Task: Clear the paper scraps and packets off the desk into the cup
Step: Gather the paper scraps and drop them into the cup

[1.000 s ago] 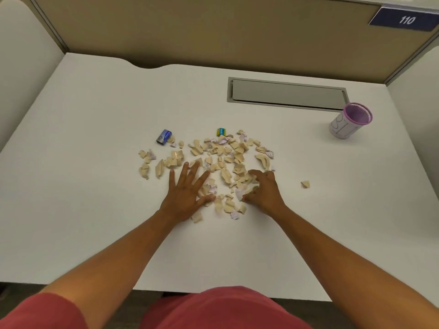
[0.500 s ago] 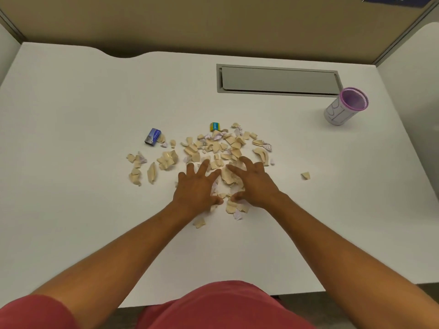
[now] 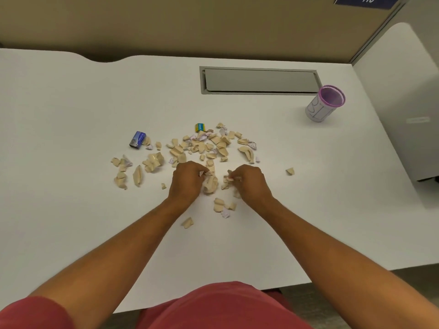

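White desk [image 3: 71, 210]; tan partition [image 3: 166, 24] behind; scraps [image 3: 202, 148] scattered.

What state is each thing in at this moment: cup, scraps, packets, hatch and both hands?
cup: upright, open-topped, contents unclear
paper scraps: scattered on desk
blue packet: lying on desk
green packet: at the pile's far edge
desk hatch: closed
left hand: closed on scraps
right hand: closed on scraps

Two hands: left hand [image 3: 187, 180], right hand [image 3: 249, 184]. One cup [image 3: 324, 106]. Two packets: blue packet [image 3: 137, 139], yellow packet [image 3: 200, 127]. Paper scraps [image 3: 199, 148]: dozens, uncountable.
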Demonstrator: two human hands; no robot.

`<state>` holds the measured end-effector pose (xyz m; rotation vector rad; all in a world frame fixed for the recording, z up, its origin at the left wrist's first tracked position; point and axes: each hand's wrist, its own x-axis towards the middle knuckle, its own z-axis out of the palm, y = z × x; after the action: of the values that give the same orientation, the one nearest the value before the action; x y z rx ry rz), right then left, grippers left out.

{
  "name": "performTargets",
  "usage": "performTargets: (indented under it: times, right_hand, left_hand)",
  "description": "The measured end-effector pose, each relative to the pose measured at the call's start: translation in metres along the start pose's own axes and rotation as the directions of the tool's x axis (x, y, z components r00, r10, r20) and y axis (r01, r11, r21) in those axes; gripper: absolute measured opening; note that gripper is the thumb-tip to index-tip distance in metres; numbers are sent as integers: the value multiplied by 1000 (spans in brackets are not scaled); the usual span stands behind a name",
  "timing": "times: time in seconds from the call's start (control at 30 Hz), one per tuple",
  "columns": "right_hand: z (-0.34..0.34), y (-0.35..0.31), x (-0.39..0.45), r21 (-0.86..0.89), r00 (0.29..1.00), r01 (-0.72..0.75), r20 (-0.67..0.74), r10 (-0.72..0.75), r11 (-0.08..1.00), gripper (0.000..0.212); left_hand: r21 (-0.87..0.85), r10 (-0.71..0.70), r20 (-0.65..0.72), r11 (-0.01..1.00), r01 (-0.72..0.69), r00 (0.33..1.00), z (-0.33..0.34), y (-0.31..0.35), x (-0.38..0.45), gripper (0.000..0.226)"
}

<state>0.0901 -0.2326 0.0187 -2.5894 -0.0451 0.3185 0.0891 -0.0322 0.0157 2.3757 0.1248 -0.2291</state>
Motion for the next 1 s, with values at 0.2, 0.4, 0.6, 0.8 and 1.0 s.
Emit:
performTargets:
  times: [0.2, 0.4, 0.6, 0.8, 1.0]
  right_hand:
    - [-31, 33, 11, 651, 938, -331, 145, 316, 684, 25]
    - [-82, 76, 23, 854, 913, -392, 317, 256, 343, 32]
    - [-155, 126, 46, 916, 943, -316, 273, 193, 247, 12]
    - [-235, 175, 90, 905, 962, -215, 130, 242, 368, 24]
    - [-284, 209, 167, 584, 936, -114, -207, 284, 803, 29]
  left_hand:
    - [-420, -209, -8, 888, 187, 978, 1, 38, 6, 19]
    - [-662, -285, 87, 700, 269, 955, 30, 98, 22, 16]
    - [-766, -258, 165, 575, 288, 952, 69, 172, 47, 19]
    - [-806, -245, 205, 507, 306, 948, 105, 234, 83, 20]
    - [-800, -261, 218, 504, 325, 940, 132, 281, 121, 26]
